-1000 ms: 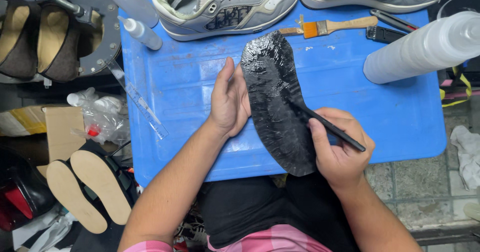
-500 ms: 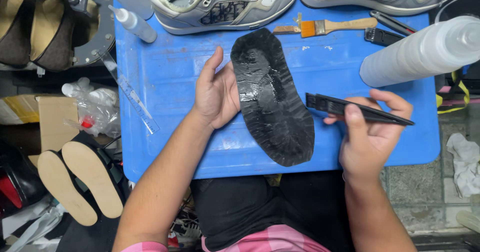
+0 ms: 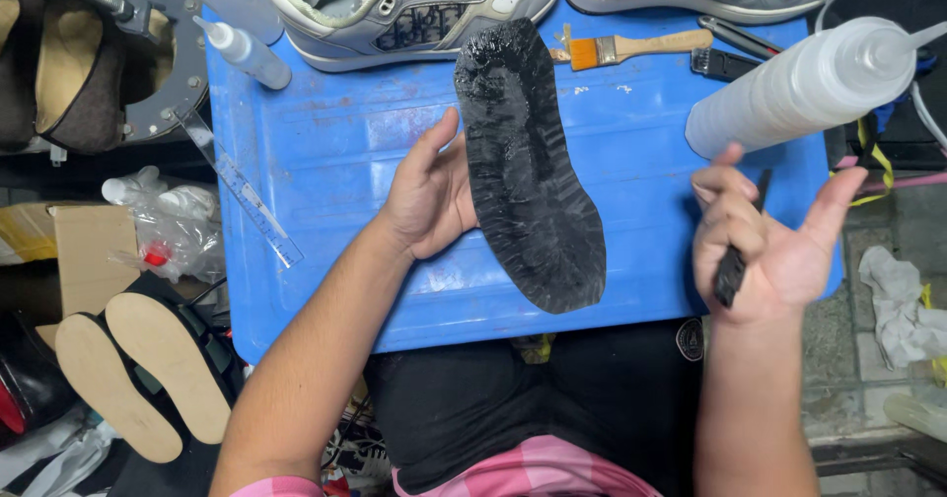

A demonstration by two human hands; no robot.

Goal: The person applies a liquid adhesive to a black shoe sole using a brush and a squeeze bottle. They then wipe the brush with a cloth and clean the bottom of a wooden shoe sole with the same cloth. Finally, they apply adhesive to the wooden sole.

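Glossy black rubber shoe sole (image 3: pixel 528 162): lies lengthwise at centre of blue plastic worktop (image 3: pixel 326 152). Left hand (image 3: pixel 429 196): fingers open, resting against sole's left edge. Right hand (image 3: pixel 764 236): near right edge, fingers curled around slim black tool (image 3: pixel 732 270).

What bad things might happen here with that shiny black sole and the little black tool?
The sole looks wet and shiny, and the left hand touches its edge, so fingers might get sticky or smear it. The right hand holds the black tool loosely off to the side, so it might slip and fall. The sole's top end lies against a sneaker, which might get smudged.
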